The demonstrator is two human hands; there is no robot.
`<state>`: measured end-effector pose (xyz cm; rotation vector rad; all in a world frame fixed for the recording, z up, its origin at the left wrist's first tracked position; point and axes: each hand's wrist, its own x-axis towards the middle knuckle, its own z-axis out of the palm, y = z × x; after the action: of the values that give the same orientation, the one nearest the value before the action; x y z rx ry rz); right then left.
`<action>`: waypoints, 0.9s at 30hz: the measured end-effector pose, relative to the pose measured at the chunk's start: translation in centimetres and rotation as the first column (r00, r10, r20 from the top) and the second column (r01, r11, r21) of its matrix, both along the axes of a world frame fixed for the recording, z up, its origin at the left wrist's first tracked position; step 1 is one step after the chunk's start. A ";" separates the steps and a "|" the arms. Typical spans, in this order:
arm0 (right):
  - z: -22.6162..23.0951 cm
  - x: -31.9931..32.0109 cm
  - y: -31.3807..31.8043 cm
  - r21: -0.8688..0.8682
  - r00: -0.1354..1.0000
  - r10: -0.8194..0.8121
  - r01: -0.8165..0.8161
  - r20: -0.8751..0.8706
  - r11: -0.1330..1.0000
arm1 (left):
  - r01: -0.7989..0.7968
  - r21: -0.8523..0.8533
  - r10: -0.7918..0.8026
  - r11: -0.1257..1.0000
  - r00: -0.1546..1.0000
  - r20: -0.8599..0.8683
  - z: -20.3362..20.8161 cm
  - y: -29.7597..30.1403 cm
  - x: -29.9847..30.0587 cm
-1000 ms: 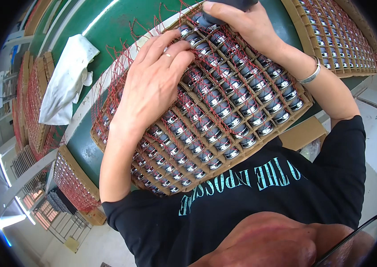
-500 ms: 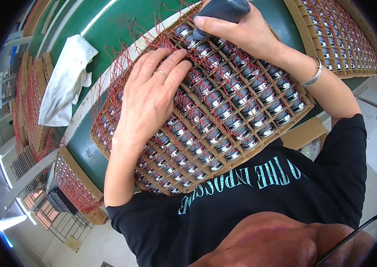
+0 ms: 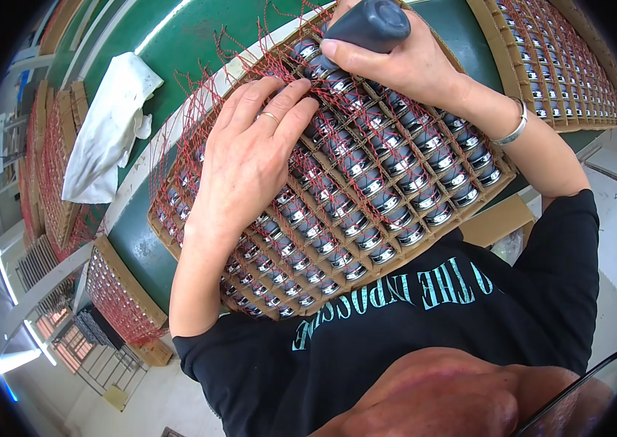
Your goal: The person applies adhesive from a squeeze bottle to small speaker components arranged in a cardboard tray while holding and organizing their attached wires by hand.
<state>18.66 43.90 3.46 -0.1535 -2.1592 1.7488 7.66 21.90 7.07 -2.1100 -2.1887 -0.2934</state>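
Observation:
My right hand (image 3: 414,62) is wrapped around a dark squeeze bottle (image 3: 371,25) tipped over the far part of a cardboard tray (image 3: 388,264). Its nozzle end is hidden behind the hand and bottle. Round dark parts with shiny metal rims (image 3: 381,253) sit in rows in the tray's compartments. Thin red twisted wires (image 3: 199,102) lie across them and spill over the far edge. My left hand (image 3: 243,156), with a ring on one finger, rests back-up on the tray. Its bent fingers close on red wires near the bottle; the thumb is hidden.
A green worktable (image 3: 203,36) lies under the tray. A crumpled white cloth (image 3: 108,131) is at the left. Similar filled trays stand at the right (image 3: 541,65) and lower left (image 3: 123,288). An open cardboard box (image 3: 498,221) is near my right elbow.
My right hand has shifted slightly right and the bottle has tilted, so its round base shows more. My left fingers have moved a little to the right with the wires.

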 end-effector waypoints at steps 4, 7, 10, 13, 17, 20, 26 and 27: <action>-0.3 0.0 0.2 -0.010 1.000 0.020 -0.020 -0.023 1.000 | 0.001 0.000 -0.001 1.000 1.000 -0.005 -0.1 0.0 0.0; -0.3 0.0 0.0 0.007 0.999 0.004 -0.004 -0.049 1.000 | 0.003 0.008 -0.003 1.000 1.000 0.004 0.0 -0.1 0.0; -0.4 -0.2 -0.2 -0.007 0.997 -0.010 0.009 -0.078 1.000 | 0.005 0.005 -0.005 1.000 1.000 -0.003 0.0 0.0 0.0; 0.7 0.0 -0.6 -0.053 1.000 0.008 -0.007 0.007 0.999 | 0.003 -0.001 -0.003 1.000 1.000 -0.006 0.0 -0.1 -0.1; -0.7 0.0 0.4 -0.017 0.998 0.021 -0.022 -0.057 1.000 | 0.017 0.007 -0.017 1.000 1.000 -0.009 0.0 0.1 0.0; -0.4 0.4 0.7 -0.055 0.983 -0.085 0.076 -0.166 0.996 | 0.015 0.004 -0.015 1.000 1.000 -0.014 0.1 0.0 -0.1; -0.4 0.2 0.6 -0.069 0.994 -0.068 0.062 -0.090 0.996 | 0.023 -0.013 -0.023 1.000 0.999 -0.027 0.4 0.1 -0.1; -0.4 0.2 0.6 -0.083 0.994 -0.062 0.055 -0.089 0.995 | 0.026 -0.011 -0.026 1.000 0.999 -0.029 0.4 0.1 -0.1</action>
<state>18.83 44.48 3.09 -0.1524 -2.0008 1.7753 7.51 22.01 7.49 -2.1359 -2.1529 -0.2527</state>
